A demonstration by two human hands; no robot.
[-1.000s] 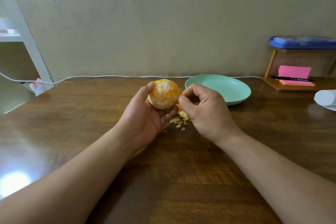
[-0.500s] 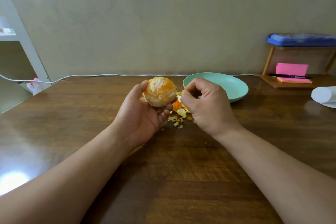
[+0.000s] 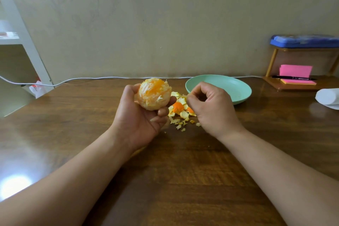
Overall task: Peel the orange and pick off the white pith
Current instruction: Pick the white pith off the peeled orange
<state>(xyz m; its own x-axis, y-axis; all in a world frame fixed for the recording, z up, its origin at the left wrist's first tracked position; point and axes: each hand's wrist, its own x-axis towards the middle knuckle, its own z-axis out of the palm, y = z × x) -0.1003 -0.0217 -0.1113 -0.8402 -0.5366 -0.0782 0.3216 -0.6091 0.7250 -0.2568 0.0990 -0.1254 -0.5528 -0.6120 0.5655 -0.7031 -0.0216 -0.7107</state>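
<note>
Your left fingers (image 3: 162, 111) curl up under the orange (image 3: 153, 93) and your left thumb presses its far-left side, so the left hand (image 3: 137, 124) grips the fruit firmly and holds it clear of the table (image 3: 73, 134). The orange is almost fully peeled; white pith streaks its top and front, with bare orange flesh showing between them. Your right fingers (image 3: 202, 91) are curled inward with the thumb tip against the forefinger. You cannot tell whether a scrap of pith sits between them. The right hand (image 3: 212, 110) is just to the right of the orange, not touching it, above a pile of peel (image 3: 180, 109) lying on the table between the two hands. Small crumbs of pith (image 3: 178, 124) lie at the near edge of that pile. A green plate (image 3: 240, 90) stands just behind the right hand. Further right, a small wooden stand (image 3: 293, 87) holds pink sticky notes (image 3: 295, 71) and a black pen (image 3: 293, 78), with a blue box (image 3: 304, 41) on top. A white roll (image 3: 327, 97) lies at the right edge. A white cable (image 3: 91, 78) runs along the wall.
</note>
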